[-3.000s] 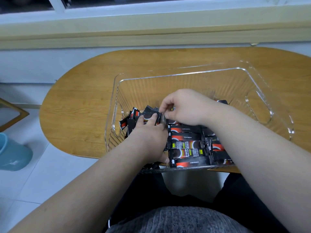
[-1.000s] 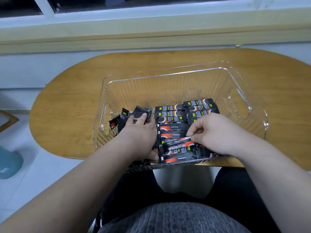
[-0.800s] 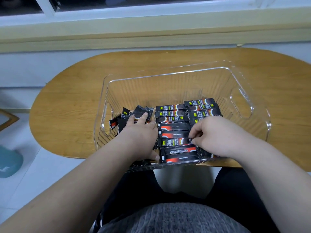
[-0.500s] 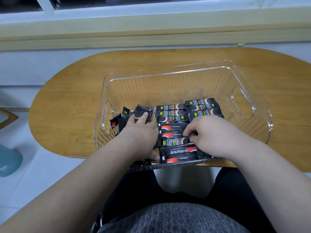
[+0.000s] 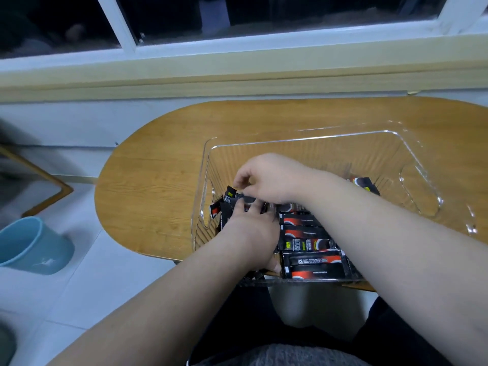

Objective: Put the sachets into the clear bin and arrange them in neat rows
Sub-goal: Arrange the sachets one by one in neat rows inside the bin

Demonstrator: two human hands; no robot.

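Observation:
A clear bin (image 5: 343, 137) stands on the oval wooden table (image 5: 158, 194). Black sachets with red and white marks lie flat in a row (image 5: 311, 265) along its near side, and another sachet (image 5: 365, 184) shows past my right forearm. My left hand (image 5: 250, 231) grips a loose bundle of sachets (image 5: 223, 207) at the bin's left end. My right hand (image 5: 266, 178) reaches across over that bundle, its fingertips pinching the top of one sachet. My arms hide most of the rows.
The bin's near edge overhangs the table's front edge above my lap. A blue waste bin (image 5: 31, 247) stands on the floor to the left, behind it a wooden frame (image 5: 52, 191). A wall and window sill run behind the table.
My right hand has left the flat rows on the right and moved up and left to the bundle in my left hand. The camera has swung left. My left hand has stayed put.

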